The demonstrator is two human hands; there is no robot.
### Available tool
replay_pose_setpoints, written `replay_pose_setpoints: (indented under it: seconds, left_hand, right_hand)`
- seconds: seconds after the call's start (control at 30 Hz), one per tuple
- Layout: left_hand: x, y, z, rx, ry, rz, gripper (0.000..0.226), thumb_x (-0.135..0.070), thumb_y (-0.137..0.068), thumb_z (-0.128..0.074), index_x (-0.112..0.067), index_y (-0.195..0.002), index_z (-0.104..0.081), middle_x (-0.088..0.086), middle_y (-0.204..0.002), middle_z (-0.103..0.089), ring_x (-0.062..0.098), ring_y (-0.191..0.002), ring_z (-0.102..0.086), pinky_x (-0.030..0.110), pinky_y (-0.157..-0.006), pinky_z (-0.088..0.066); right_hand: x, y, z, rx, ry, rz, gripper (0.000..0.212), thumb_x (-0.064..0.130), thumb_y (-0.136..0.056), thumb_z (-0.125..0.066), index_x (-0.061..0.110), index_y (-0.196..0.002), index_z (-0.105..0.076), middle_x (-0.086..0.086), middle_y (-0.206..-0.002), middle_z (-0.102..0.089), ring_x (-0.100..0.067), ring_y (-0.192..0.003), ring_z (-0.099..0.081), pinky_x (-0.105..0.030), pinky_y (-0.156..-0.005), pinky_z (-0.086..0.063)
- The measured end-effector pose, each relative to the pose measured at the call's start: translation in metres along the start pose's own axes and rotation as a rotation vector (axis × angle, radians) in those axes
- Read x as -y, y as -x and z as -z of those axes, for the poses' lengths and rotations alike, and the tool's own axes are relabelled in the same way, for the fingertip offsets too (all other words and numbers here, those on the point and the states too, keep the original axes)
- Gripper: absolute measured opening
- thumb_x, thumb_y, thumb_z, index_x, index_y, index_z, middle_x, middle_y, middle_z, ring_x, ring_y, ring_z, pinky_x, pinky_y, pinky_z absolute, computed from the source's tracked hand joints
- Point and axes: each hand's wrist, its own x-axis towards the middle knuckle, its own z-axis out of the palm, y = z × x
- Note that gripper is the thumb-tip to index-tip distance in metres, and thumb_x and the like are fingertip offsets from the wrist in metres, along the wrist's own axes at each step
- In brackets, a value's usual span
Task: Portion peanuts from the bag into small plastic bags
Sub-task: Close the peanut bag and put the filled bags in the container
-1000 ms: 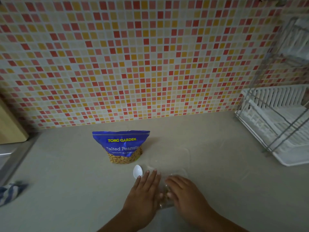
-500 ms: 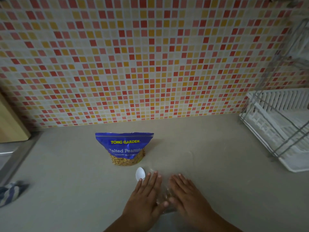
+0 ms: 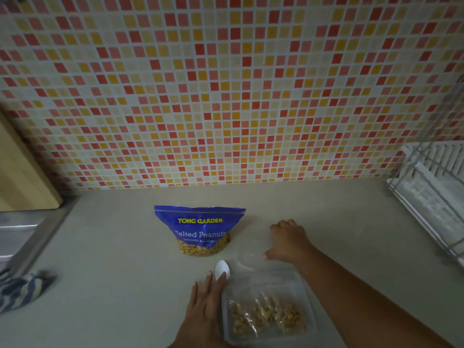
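A blue Tong Garden salted peanuts bag stands upright on the beige counter. In front of it lies a white plastic spoon. A small clear plastic bag holding peanuts lies flat near the front edge. My left hand rests flat on the counter along that bag's left side, fingers straight, one fingertip touching the spoon. My right hand reaches forward to the right of the blue bag. It lies arched with the thumb spread, over faint clear plastic. Its fingertips are hidden.
A white dish rack with a wire frame stands at the right. A wooden board leans at the left above a metal sink edge. A blue striped cloth lies at the front left. A mosaic tile wall rises behind.
My right hand left the filled small bag and moved forward to the right of the blue bag. The filled bag is now uncovered. My left hand shifted to its left side.
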Motion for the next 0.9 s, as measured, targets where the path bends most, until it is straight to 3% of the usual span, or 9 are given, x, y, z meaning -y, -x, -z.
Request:
replay_pose_setpoints:
  seconds: [0.13,0.2,0.3,0.37,0.47,0.6,0.7,0.77,0.9]
  left_hand:
    - [0.000,0.000,-0.002,0.011,0.052,0.045,0.129,-0.087,-0.049,-0.059,-0.034,-0.147,0.007,-0.014,-0.157,-0.011,0.003,-0.144,0.002,0.028,-0.115,0.001]
    - [0.001,0.001,-0.003,0.013,0.049,0.063,0.129,-0.087,-0.048,-0.060,-0.041,-0.143,0.013,-0.009,-0.155,-0.014,0.000,-0.143,0.005,0.027,-0.116,0.006]
    - [0.003,0.001,-0.004,0.017,0.056,0.069,0.128,-0.086,-0.047,-0.062,-0.048,-0.140,0.018,-0.018,-0.155,-0.008,-0.001,-0.143,0.007,0.025,-0.116,0.011]
    - [0.004,0.000,-0.004,0.031,0.065,0.081,0.129,-0.084,-0.045,-0.065,-0.051,-0.138,0.019,-0.018,-0.154,-0.008,-0.003,-0.142,0.009,0.027,-0.116,0.011]
    - [0.001,0.000,0.001,0.071,0.061,0.088,0.129,-0.086,-0.044,-0.063,-0.056,-0.130,0.028,-0.018,-0.152,-0.001,-0.008,-0.138,0.019,0.030,-0.116,0.013]
    - [0.000,0.000,0.003,0.094,0.050,0.087,0.130,-0.088,-0.043,-0.061,-0.055,-0.127,0.033,-0.020,-0.152,0.004,-0.009,-0.136,0.024,0.029,-0.116,0.017]
    - [0.000,0.000,0.003,0.088,0.069,0.097,0.128,-0.090,-0.041,-0.058,-0.058,-0.126,0.032,-0.020,-0.150,0.005,-0.008,-0.137,0.021,0.028,-0.115,0.016]
    - [0.000,0.000,0.004,0.093,0.062,0.100,0.129,-0.091,-0.040,-0.057,-0.057,-0.125,0.033,-0.022,-0.148,0.006,-0.001,-0.141,0.016,0.030,-0.116,0.014]
    - [0.001,0.000,0.004,0.113,0.022,0.099,0.130,-0.095,-0.039,-0.050,-0.053,-0.122,0.040,-0.025,-0.145,0.010,0.006,-0.141,0.017,0.029,-0.113,0.017]
  right_hand:
    - [-0.001,-0.008,0.000,0.029,-0.096,-0.051,0.075,0.055,-0.067,-0.071,0.017,-0.127,-0.047,-0.007,-0.130,-0.051,-0.027,-0.124,-0.042,-0.037,-0.100,-0.036]
    - [-0.003,-0.010,0.000,0.011,-0.224,-0.080,0.051,0.042,-0.077,-0.068,0.020,-0.120,-0.052,-0.006,-0.124,-0.059,-0.026,-0.118,-0.050,-0.035,-0.097,-0.039]
    - [-0.008,-0.007,0.009,-0.169,-0.484,-0.055,0.010,0.017,-0.086,-0.053,0.021,-0.093,-0.059,-0.007,-0.104,-0.068,-0.030,-0.102,-0.061,-0.034,-0.086,-0.046]
    - [-0.014,-0.004,0.026,-0.301,-0.578,-0.043,0.013,0.009,-0.088,-0.049,0.019,-0.085,-0.057,-0.010,-0.095,-0.068,-0.032,-0.091,-0.063,-0.034,-0.079,-0.047]
    - [-0.030,0.003,0.062,-0.432,-0.652,-0.115,0.013,0.010,-0.089,-0.050,0.015,-0.092,-0.062,-0.008,-0.094,-0.066,-0.029,-0.089,-0.061,-0.034,-0.081,-0.049]
    - [-0.024,0.034,0.072,-0.110,-0.702,0.043,0.021,0.004,-0.083,-0.059,0.023,-0.075,-0.062,0.004,-0.078,-0.061,-0.017,-0.085,-0.058,-0.021,-0.072,-0.043]
    - [0.005,0.061,0.037,0.108,-0.638,0.142,0.018,0.005,-0.083,-0.060,0.022,-0.081,-0.065,0.010,-0.072,-0.057,-0.010,-0.080,-0.054,-0.007,-0.062,-0.036]
    - [0.017,0.069,0.015,0.100,-0.609,0.128,0.016,0.010,-0.085,-0.057,0.020,-0.090,-0.068,0.004,-0.082,-0.062,-0.010,-0.082,-0.056,-0.006,-0.063,-0.036]
    - [0.023,0.072,-0.006,0.015,-0.542,0.107,0.018,0.014,-0.085,-0.055,0.016,-0.096,-0.069,-0.001,-0.102,-0.070,-0.017,-0.100,-0.062,-0.023,-0.086,-0.046]
